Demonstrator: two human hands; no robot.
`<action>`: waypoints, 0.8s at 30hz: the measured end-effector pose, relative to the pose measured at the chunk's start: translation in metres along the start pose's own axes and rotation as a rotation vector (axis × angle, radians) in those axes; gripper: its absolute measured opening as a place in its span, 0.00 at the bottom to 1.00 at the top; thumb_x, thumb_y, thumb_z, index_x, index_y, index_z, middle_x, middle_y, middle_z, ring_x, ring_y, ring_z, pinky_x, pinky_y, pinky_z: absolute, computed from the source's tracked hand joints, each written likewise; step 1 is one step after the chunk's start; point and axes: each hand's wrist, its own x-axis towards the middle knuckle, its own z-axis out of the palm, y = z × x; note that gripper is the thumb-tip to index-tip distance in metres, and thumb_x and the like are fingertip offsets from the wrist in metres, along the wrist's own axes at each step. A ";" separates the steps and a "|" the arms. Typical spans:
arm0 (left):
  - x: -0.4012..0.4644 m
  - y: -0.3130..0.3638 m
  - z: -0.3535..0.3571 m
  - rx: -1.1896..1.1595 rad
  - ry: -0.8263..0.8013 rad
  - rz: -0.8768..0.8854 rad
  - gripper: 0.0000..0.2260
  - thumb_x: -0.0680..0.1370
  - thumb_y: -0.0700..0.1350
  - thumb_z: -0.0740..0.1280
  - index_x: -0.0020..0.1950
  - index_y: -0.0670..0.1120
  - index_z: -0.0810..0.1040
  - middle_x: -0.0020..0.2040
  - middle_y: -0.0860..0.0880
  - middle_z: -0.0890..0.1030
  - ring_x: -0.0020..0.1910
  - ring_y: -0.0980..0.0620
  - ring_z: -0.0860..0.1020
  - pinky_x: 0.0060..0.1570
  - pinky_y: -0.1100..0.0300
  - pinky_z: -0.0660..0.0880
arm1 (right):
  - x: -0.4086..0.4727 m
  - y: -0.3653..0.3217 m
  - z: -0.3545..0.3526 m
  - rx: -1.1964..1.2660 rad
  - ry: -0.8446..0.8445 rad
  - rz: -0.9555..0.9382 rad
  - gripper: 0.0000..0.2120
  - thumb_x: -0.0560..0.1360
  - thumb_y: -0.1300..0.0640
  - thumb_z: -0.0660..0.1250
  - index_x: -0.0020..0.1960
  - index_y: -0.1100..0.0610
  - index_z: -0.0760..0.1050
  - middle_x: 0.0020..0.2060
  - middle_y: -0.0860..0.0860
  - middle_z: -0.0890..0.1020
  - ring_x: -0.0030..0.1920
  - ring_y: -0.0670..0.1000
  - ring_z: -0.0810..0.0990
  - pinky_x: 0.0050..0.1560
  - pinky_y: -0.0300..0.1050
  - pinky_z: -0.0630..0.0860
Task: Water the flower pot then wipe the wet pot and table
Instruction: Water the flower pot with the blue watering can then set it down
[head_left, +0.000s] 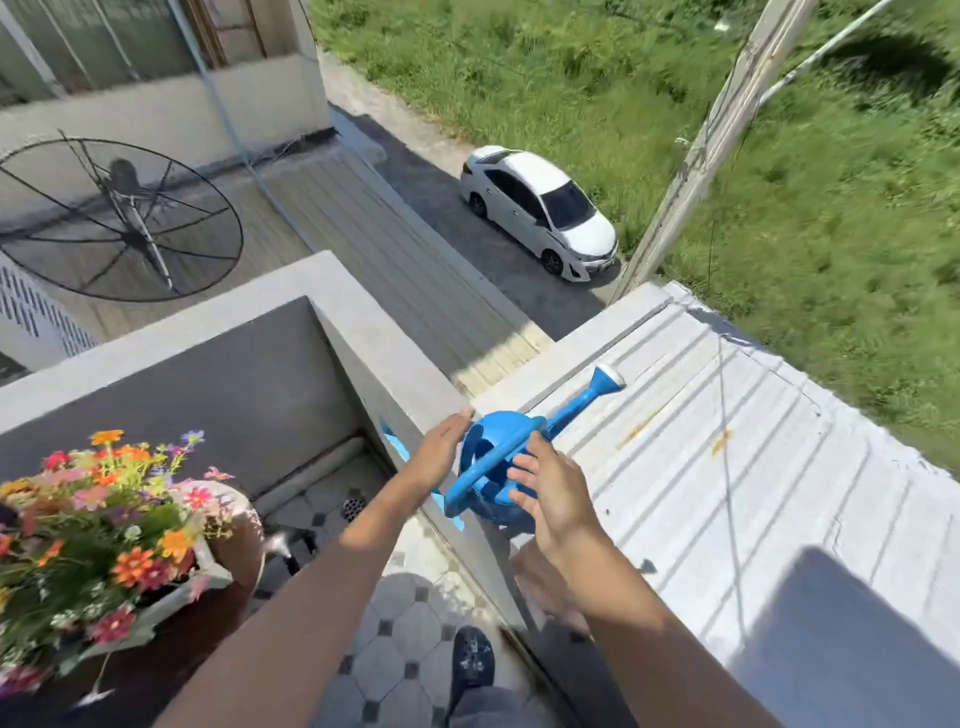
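Observation:
A blue watering can (493, 441) stands on top of the grey parapet wall (384, 364), its spout pointing up and right over the roof. My left hand (441, 449) lies flat against the can's left side. My right hand (550, 488) hovers at the can's right side, fingers spread, close to the long handle. Neither hand is closed around the can. At the lower left, a pale flower pot (210, 569) full of colourful flowers (104, 519) sits on a dark brown table (156, 670).
The balcony floor (405, 613) is tiled, with a drain (353, 506) in the corner and my shoe (472, 660) on it. Beyond the wall lie a white metal roof (727, 467), a mesh satellite dish (119, 218) and a street below.

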 end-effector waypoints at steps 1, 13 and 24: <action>0.008 -0.004 0.004 0.006 -0.003 -0.007 0.23 0.82 0.58 0.52 0.71 0.48 0.70 0.72 0.49 0.71 0.69 0.53 0.69 0.72 0.55 0.60 | 0.003 -0.001 0.002 0.012 -0.043 0.035 0.16 0.83 0.48 0.58 0.60 0.59 0.75 0.54 0.55 0.81 0.52 0.51 0.80 0.49 0.47 0.76; -0.007 -0.017 0.004 0.017 0.028 0.050 0.18 0.82 0.55 0.54 0.66 0.48 0.72 0.61 0.53 0.78 0.60 0.58 0.76 0.60 0.67 0.69 | 0.018 -0.016 0.026 -0.185 -0.161 0.021 0.11 0.78 0.52 0.65 0.54 0.59 0.74 0.37 0.51 0.79 0.36 0.46 0.81 0.32 0.38 0.75; -0.108 -0.014 -0.052 -0.209 0.416 0.205 0.18 0.78 0.54 0.63 0.66 0.50 0.71 0.62 0.52 0.79 0.61 0.57 0.77 0.62 0.63 0.71 | -0.074 -0.040 0.084 -0.703 -0.413 -0.343 0.06 0.74 0.59 0.67 0.48 0.61 0.74 0.37 0.54 0.76 0.37 0.52 0.75 0.39 0.45 0.72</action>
